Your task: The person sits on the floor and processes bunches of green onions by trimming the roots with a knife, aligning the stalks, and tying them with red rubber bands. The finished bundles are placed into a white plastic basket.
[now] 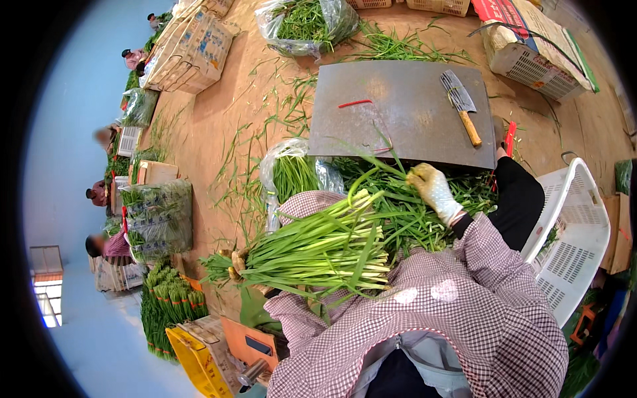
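My left hand point(238, 263) grips a large bunch of long green leafy stems point(318, 244), probably Chinese chives, near its leaf tips. Gloved fingertips show around the bunch; the rest of that hand is hidden beneath it. Its pale stem ends point right, across my lap. My right hand point(434, 191), in a stained pale glove, is pinched on a few loose green leaves point(393, 166). Below it, a heap of loose leaves point(413, 219) covers my lap. Just beyond is a grey board point(383, 114), bearing a cleaver point(460, 102) with a wooden handle and a red strip point(355, 103).
A plastic bag of greens point(293, 174) stands left of the board, another bag point(308, 25) beyond it. A white plastic crate point(570, 239) is at my right. Tied bundles point(174, 298) and a yellow crate point(196, 360) lie left. Other people sit along the blue wall point(74, 149).
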Tool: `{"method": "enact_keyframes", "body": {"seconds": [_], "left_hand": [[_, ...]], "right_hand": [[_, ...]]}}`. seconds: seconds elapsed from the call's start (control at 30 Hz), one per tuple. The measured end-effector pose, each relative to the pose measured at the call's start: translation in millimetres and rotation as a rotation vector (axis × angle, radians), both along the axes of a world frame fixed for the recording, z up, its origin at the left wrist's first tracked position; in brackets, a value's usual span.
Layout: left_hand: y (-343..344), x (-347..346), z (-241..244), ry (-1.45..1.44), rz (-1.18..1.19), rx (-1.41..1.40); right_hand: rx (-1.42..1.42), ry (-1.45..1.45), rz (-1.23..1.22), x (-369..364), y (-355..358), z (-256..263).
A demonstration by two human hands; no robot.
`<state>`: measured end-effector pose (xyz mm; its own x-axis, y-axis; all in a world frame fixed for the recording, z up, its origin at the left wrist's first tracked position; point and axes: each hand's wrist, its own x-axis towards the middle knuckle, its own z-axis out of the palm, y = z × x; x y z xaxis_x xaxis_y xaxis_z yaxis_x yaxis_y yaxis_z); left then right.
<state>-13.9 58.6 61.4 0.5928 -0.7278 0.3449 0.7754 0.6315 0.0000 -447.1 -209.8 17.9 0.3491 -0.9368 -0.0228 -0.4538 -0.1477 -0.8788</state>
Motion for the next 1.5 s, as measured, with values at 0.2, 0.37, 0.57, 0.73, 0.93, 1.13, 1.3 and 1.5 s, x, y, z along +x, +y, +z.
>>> {"method": "enact_keyframes", "body": {"seconds": [0.2,0.37,0.57,0.73,0.93,1.13,1.3,1.5], "left_hand": [[-11,-3,-10,0.004,-0.023,-0.01],[-11,7,-18,0.082,-0.093,-0.104],[7,42,-53,0.391,-0.592,-0.337],[-8,33,-62,-0.046,-0.171,-0.022],[-18,0,-13,-0.039,0.015,0.101],[-9,6,-7,-0.037,0.031,0.128],[-22,1,-12,-0.038,0.001,0.148],[3,1,-6,-0.023,0.021,0.174]], "right_hand": [[0.498,-0.374,0.661,34,17,44],[0.779,-0.702,0.59,90,36,94],[0.728,-0.8,0.452,73,59,87],[0.974,-1.076,0.3,45,67,75],[0.809,-1.089,0.086,-58,29,69],[-0.267,-0.076,0.216,1,23,110],[-0.451,0.133,0.464,42,9,107],[-0.376,0.531,0.414,-72,21,53]]}}
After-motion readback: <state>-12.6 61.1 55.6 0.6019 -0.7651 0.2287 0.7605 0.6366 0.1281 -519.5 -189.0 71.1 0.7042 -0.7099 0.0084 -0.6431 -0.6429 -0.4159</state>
